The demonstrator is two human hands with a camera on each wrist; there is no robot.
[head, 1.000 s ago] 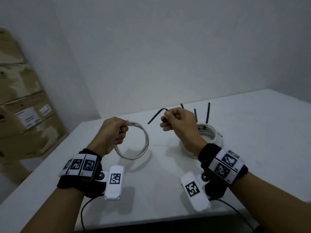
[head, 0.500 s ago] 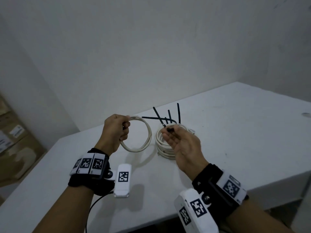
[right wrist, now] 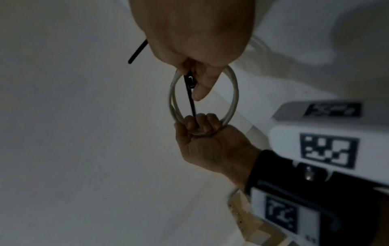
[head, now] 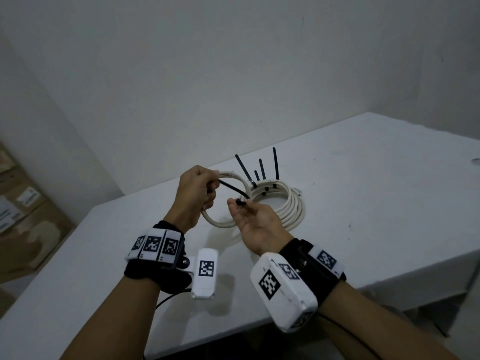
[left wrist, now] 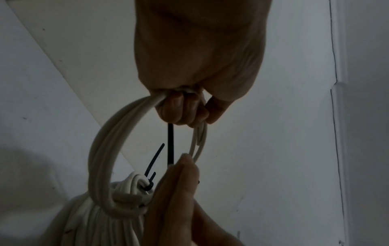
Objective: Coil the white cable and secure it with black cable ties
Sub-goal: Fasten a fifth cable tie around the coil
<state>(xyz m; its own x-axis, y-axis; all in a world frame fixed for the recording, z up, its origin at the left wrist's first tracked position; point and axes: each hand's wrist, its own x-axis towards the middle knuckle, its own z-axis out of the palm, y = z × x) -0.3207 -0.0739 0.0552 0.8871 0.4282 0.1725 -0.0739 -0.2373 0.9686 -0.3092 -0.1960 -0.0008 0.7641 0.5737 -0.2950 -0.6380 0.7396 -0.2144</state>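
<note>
My left hand (head: 211,194) grips a small white cable coil (head: 220,224) and holds it above the table. A black cable tie (head: 231,189) runs across the loop from my left fingers (right wrist: 197,123) to my right hand (head: 240,203). The right hand is palm up and pinches the tie's head end. The left wrist view shows the tie (left wrist: 170,146) coming out from under my curled left fingers (left wrist: 179,109), inside the coil (left wrist: 101,149). In the right wrist view the tie (right wrist: 190,98) crosses the coil (right wrist: 234,99).
A larger white cable coil (head: 288,206) lies on the white table (head: 363,203) just behind my hands, with several black ties (head: 275,165) sticking up from it. Cardboard boxes (head: 20,216) stand at the left past the table edge. A wall closes off the back.
My right hand has turned palm up and carried the black tie left to the small coil. The tie now spans between both hands. The left hand has kept its grip on the coil.
</note>
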